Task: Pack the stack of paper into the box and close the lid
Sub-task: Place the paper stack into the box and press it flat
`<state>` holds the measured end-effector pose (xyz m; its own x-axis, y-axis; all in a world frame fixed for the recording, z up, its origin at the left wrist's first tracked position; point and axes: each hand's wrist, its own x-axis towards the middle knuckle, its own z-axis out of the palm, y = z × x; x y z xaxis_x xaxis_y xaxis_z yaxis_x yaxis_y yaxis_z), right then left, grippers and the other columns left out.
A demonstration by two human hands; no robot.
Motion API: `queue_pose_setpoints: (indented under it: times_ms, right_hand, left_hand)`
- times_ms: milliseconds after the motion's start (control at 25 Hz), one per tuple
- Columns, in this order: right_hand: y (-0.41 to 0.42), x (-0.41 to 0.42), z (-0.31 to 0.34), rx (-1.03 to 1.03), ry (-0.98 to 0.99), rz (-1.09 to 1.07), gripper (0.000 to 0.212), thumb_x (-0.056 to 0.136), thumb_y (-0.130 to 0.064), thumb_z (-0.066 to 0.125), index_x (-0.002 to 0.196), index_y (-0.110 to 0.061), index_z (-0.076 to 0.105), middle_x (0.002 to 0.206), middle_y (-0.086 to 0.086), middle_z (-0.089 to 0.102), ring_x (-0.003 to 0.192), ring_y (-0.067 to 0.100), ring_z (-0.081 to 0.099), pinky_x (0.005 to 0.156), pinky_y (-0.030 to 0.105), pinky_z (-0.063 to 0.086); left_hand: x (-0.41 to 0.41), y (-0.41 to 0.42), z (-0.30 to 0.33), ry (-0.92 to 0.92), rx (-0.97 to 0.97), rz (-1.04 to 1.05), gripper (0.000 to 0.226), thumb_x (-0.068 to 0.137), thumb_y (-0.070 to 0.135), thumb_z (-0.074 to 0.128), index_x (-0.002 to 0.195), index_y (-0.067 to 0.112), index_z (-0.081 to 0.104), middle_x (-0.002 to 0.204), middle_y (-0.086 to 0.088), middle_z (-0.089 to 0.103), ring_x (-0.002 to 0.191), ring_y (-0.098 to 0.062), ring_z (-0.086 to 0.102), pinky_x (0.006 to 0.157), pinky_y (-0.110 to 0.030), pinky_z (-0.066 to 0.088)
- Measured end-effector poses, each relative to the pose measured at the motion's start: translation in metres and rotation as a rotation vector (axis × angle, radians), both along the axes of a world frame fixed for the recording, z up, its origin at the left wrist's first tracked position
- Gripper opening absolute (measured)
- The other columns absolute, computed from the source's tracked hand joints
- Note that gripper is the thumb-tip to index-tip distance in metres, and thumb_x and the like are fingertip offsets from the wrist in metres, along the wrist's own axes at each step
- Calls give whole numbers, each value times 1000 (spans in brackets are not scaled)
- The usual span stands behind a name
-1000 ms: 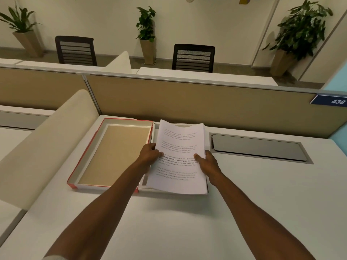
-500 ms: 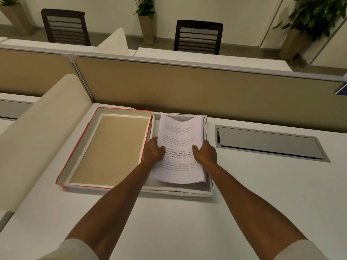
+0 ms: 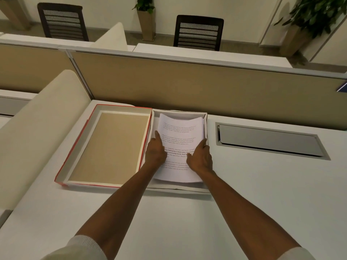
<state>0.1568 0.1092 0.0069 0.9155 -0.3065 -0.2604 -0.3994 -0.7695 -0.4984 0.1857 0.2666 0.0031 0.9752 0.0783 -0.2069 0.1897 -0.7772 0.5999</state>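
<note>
The stack of paper [image 3: 180, 132], white sheets with printed text, lies inside the shallow white box [image 3: 178, 190] in the middle of the desk. Its far end bows upward and its near end sits close to the box's front wall. My left hand [image 3: 155, 152] rests on the stack's left edge with the index finger stretched forward. My right hand [image 3: 201, 158] holds the right edge, thumb on top and fingers down the side. The lid [image 3: 110, 147], red outside and tan inside, lies upside down touching the box's left side.
A grey cable hatch [image 3: 268, 141] is set into the desk to the right of the box. A tan partition [image 3: 187, 87] runs along the back and a cream curved divider [image 3: 37, 128] stands at the left. Bare white desk lies in front.
The stack has come down from above the box into it and slid a little away from me. Both hands have lowered with it, and my left index finger has stretched out.
</note>
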Motion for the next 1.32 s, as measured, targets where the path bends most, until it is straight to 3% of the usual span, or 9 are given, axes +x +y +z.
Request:
queue_pose_setpoints:
  times_ms: [200, 280, 440, 640, 880, 1080, 1240, 1320]
  right_hand:
    - [8, -2, -4, -25, 37, 10, 96, 90, -32, 65, 154, -11, -4, 158, 18, 22, 138, 35, 40, 105, 39, 45]
    - [12, -4, -10, -84, 42, 16, 93, 92, -35, 62, 154, -9, -4, 160, 18, 18, 143, 36, 32, 111, 41, 39]
    - [13, -6, -21, -151, 26, 17, 88, 94, -40, 56, 154, -7, 0, 161, 17, 15, 146, 35, 26, 114, 41, 34]
    - [11, -7, -27, -196, 8, 58, 81, 98, -39, 49, 153, -3, 2, 162, 19, 13, 148, 36, 22, 115, 40, 33]
    - [3, -3, -21, -137, 59, 63, 76, 101, -33, 46, 153, -2, 2, 162, 19, 11, 148, 35, 21, 116, 40, 31]
    - [1, -6, -15, -168, 72, 126, 87, 96, -28, 57, 153, -3, -2, 164, 18, 4, 150, 36, 17, 115, 40, 33]
    - [15, -8, -12, -206, -66, 117, 95, 89, -20, 67, 155, -14, -1, 163, 16, -13, 151, 37, 3, 120, 41, 28]
    - [18, -14, -12, -199, -90, 169, 83, 92, -24, 63, 155, -17, 9, 164, 14, 1, 151, 34, 6, 121, 42, 23]
  left_hand:
    - [-1, -2, -4, 48, 1, -7, 72, 100, 45, 39, 158, 26, -1, 167, -8, 6, 150, -34, 26, 117, -50, 35]
    - [-6, -4, -5, 43, -62, 18, 66, 101, 49, 30, 157, 27, 3, 168, -3, 5, 153, -31, 19, 121, -50, 27]
    - [-17, -2, -18, -74, 22, -80, 61, 103, 40, 36, 156, 17, 18, 168, -8, 7, 155, -31, 7, 125, -48, 17]
    - [-31, 4, -31, -2, 36, -86, 77, 98, 50, 44, 158, 18, 7, 168, -6, -8, 155, -29, 4, 123, -42, 15]
    - [-31, 1, -38, 0, 26, -87, 81, 96, 53, 45, 158, 19, 6, 168, -5, -8, 155, -28, 2, 123, -42, 13]
    - [-28, 2, -37, 18, 87, -107, 82, 97, 55, 42, 158, 18, 3, 168, -7, -11, 155, -29, -1, 123, -43, 12]
    - [-29, -3, -38, -45, 197, -135, 82, 98, 56, 34, 158, 16, -5, 166, -6, -20, 154, -27, -13, 123, -41, -1]
    - [-32, -5, -37, -105, 262, -167, 77, 100, 54, 31, 158, 15, -1, 167, -6, -14, 154, -27, -13, 121, -40, -6]
